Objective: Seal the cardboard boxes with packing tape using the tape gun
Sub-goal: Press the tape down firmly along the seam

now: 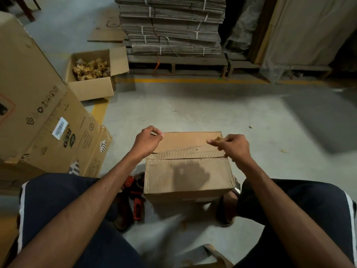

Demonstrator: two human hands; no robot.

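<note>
Two hands over a box [188,171] on the floor between the knees. Left hand [147,141] at the far left corner of the box top, fingers curled, thumb and forefinger pinched together on something small and pale at the flap edge; too small to name. Right hand [231,146] over the far right corner, fingers curled, tips pinching a small brown scrap. Box top shut, both flaps meeting along a ragged seam, paper skin torn away there and corrugation bared. Tape gun [135,192], red and black, lying on the floor just left of the box, beside the left foot, untouched. Open carton [92,88] of crumpled brown stuff farther off to the left. Big printed cartons [38,113] leaning at far left. Stack of strapped flat cardboard [173,26] on a pallet at the back.
</note>
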